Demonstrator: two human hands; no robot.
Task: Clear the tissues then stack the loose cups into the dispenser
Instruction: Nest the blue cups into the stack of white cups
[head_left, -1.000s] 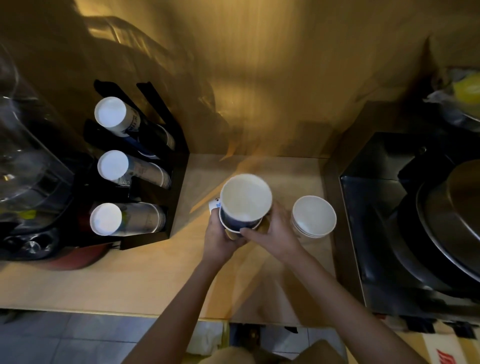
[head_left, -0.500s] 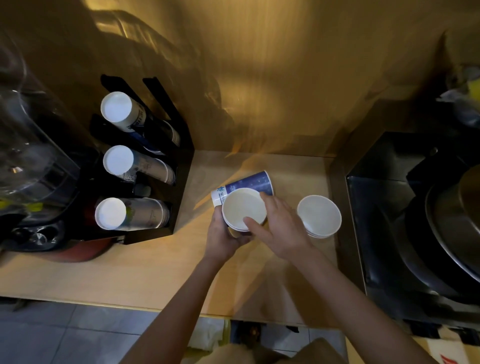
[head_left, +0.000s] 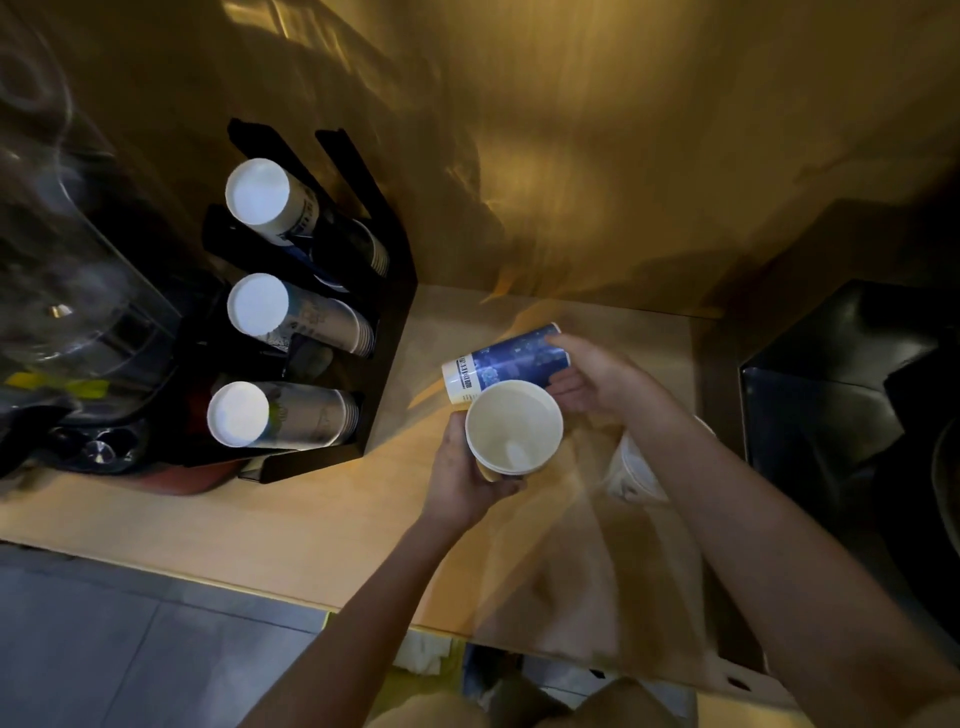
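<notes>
My left hand (head_left: 465, 475) grips an upright stack of white paper cups (head_left: 513, 427), mouth up, above the wooden counter (head_left: 291, 514). Just behind it a blue printed cup (head_left: 506, 362) lies on its side, and my right hand (head_left: 592, 376) closes around its far end. Another short stack of white cups (head_left: 636, 475) stands on the counter, mostly hidden under my right forearm. At the left stands the black cup dispenser (head_left: 387, 332), holding three slanted rows of cups: top (head_left: 260, 197), middle (head_left: 260, 306) and bottom (head_left: 239, 415).
A clear glass jug (head_left: 57, 249) and dark appliance parts crowd the far left. A black metal unit (head_left: 831, 395) borders the counter on the right. A gold reflective wall (head_left: 597, 156) rises behind. Something white (head_left: 423, 652) lies on the tiled floor below the counter edge.
The blue cup came off the stack and now lies on its side. My right hand moved from the stack's rim back onto the blue cup. My left hand still holds the stack.
</notes>
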